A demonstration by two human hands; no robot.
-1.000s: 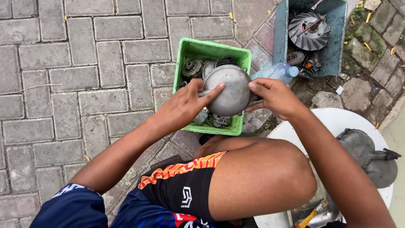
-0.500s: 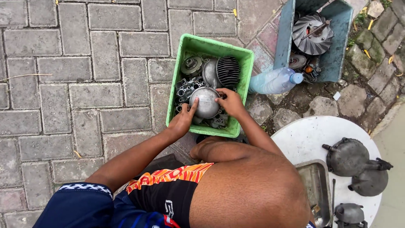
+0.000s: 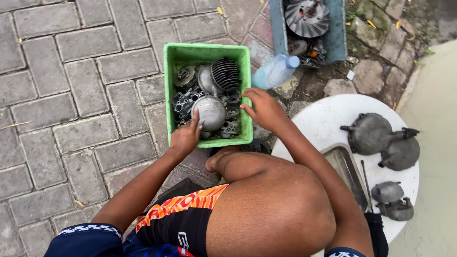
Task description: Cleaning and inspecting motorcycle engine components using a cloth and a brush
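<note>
A green plastic crate (image 3: 167,85) on the brick paving holds several grey engine parts, among them a black finned cylinder (image 3: 225,73) and a round grey metal cover (image 3: 212,112). My left hand (image 3: 184,137) reaches into the crate's near side, and its fingers curl on the left edge of the cover, which lies on the other parts. My right hand (image 3: 263,108) hovers at the crate's right rim with its fingers spread. It holds nothing, and its fingertips are just over the parts by the wall.
A clear plastic bottle (image 3: 274,71) lies right of the crate. A blue crate (image 3: 278,26) with a finned metal wheel (image 3: 306,17) stands behind. A white round table (image 3: 328,116) at right bears grey engine casings (image 3: 370,133) and a metal tray (image 3: 346,167). My bare knee (image 3: 271,209) is below.
The round cover, held up in both hands a second ago, has gone down into the crate. My right hand has let go and moved to the right rim. The view has shifted left.
</note>
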